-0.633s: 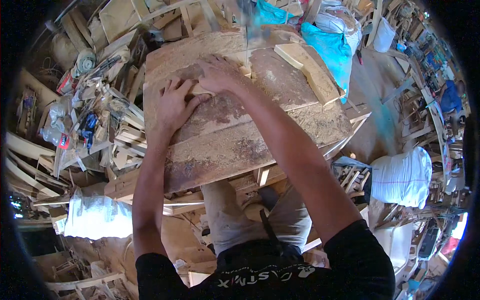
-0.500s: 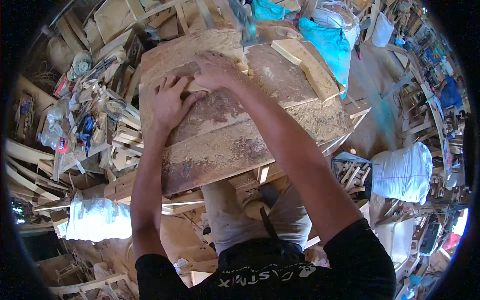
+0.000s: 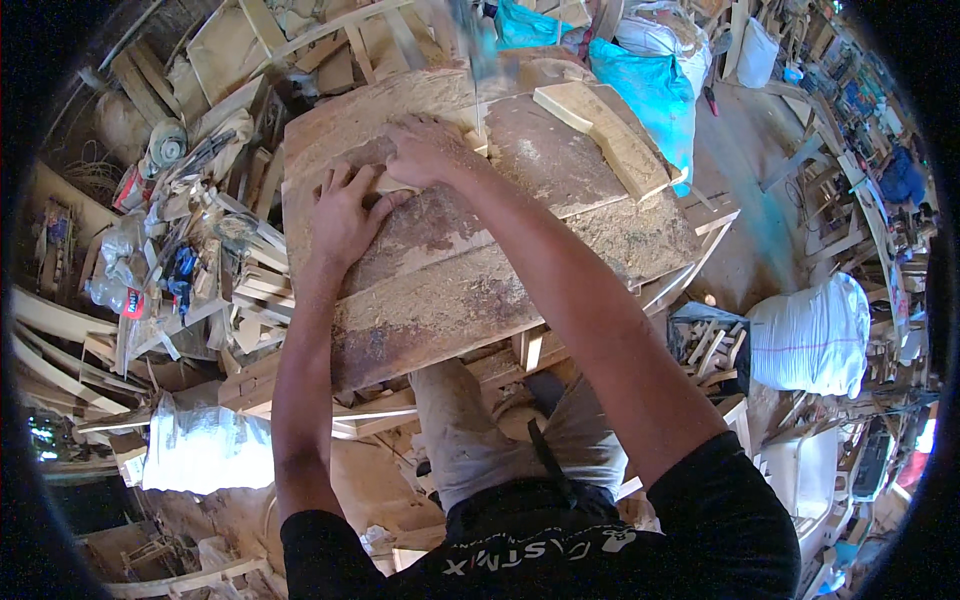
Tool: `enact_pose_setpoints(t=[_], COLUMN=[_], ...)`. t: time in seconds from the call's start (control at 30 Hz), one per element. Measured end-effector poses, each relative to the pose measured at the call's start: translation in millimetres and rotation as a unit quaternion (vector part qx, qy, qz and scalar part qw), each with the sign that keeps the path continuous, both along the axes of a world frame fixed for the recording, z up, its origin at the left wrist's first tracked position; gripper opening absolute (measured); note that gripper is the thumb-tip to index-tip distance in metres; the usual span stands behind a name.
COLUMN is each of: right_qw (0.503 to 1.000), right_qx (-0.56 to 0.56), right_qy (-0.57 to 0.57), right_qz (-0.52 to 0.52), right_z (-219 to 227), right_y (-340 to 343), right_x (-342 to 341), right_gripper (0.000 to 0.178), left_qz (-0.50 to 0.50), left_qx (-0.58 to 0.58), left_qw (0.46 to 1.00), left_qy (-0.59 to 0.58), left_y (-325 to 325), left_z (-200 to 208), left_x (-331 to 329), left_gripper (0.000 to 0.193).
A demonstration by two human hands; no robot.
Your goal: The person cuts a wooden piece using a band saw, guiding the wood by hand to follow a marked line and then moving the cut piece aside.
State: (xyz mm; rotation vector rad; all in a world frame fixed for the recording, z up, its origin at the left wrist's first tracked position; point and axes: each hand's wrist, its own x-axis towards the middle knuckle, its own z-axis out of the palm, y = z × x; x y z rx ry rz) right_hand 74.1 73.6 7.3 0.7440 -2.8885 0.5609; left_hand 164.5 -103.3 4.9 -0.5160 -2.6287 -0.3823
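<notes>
The left hand (image 3: 345, 218) and the right hand (image 3: 432, 155) rest close together on the far half of the table (image 3: 420, 330), at a wooden piece (image 3: 394, 184). The piece lies mostly hidden under them; a pale part shows between the two hands. The left hand has its thumb spread away from its fingers, with the piece in the gap between; whether it pinches the wood, I cannot tell. The right hand is laid palm down with its fingers pointing left; how firmly they close is hidden.

Just beyond the right hand, a thin upright blade (image 3: 477, 106) stands at the table, with a small bit of pale wood (image 3: 477, 143) beside it. To the right lies a longer, angled block (image 3: 608, 138), apart from both hands. Sawdust (image 3: 590, 255) covers much of the near strip. A blue sack (image 3: 650, 108) stands past the table's right far corner.
</notes>
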Motion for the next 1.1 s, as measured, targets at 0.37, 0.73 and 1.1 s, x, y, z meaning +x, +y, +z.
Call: enact_pose_setpoints(t=[0.37,0.73,1.1], right_qw=[0.999,1.0,1.0], right_qx=[0.004,-0.005,-0.01], right_qy=[-0.043,-0.024,-0.013], right_qz=[-0.012,-0.003,-0.003], right_z=[13.8,4.5,5.5], right_y=[2.0,-1.0,-1.8], right_x=[9.0,-5.9,-1.4], right_gripper=[0.075,0.068,0.069], left_qz=[-0.001,0.021,0.015], left_qx=[-0.004,-0.03,-0.02], left_qw=[1.0,0.999,0.999], left_qy=[0.001,-0.005,0.026], left_y=[-0.9,3.0,-3.4], left_z=[-4.0,8.7,-0.6], left_x=[-1.7,3.1,-1.3], left_gripper=[0.053,0.056,0.056])
